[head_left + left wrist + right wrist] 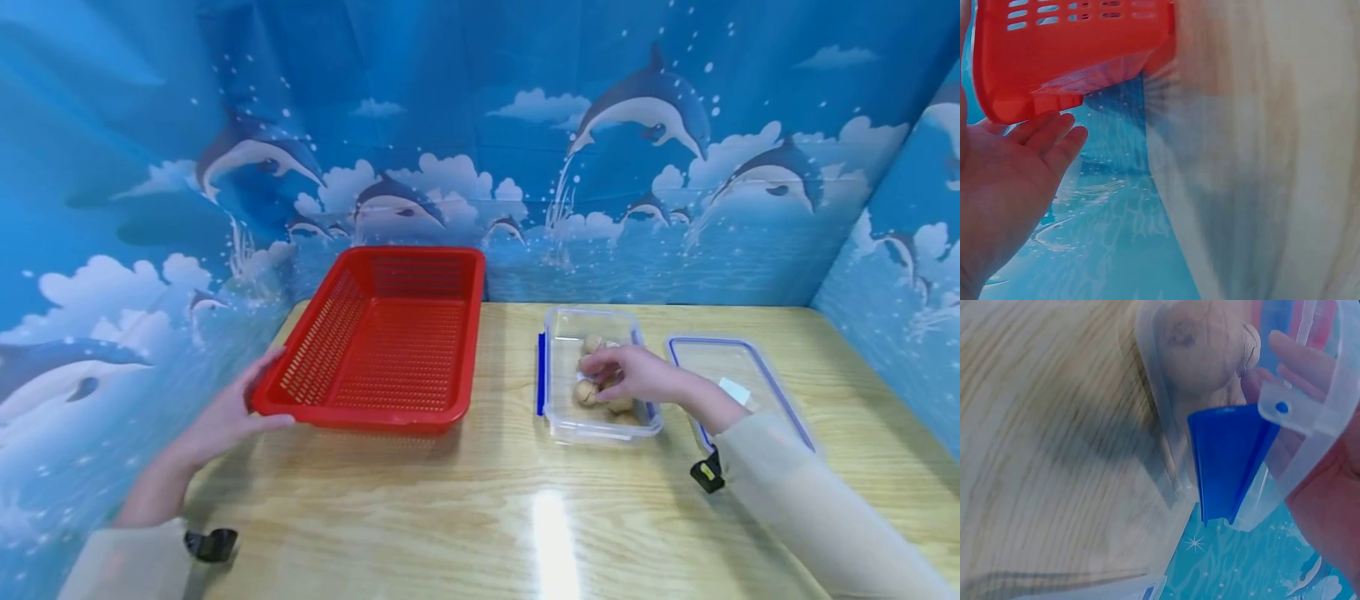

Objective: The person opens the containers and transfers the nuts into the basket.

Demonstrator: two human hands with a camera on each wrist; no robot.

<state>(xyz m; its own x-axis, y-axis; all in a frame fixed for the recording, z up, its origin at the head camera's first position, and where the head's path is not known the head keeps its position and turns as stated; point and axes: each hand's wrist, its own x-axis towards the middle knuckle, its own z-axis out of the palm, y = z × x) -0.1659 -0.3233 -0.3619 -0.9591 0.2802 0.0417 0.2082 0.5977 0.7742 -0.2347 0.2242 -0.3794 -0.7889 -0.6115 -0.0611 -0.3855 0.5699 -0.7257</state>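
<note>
A red slotted plastic basket stands on the table. My left hand is at its front left corner, thumb along the front rim and fingers by the left side. In the left wrist view the fingers look nearly straight against the rim. My right hand reaches into a clear plastic box with blue clips. Its fingers are spread around several round brown walnuts. In the right wrist view a walnut shows through the box wall close to the fingertips. A blue clip covers part of the hand.
The box's clear lid with a blue seal lies right of the box, under my right forearm, with a white label on it. A blue dolphin-print curtain hangs behind the wooden table and along its sides.
</note>
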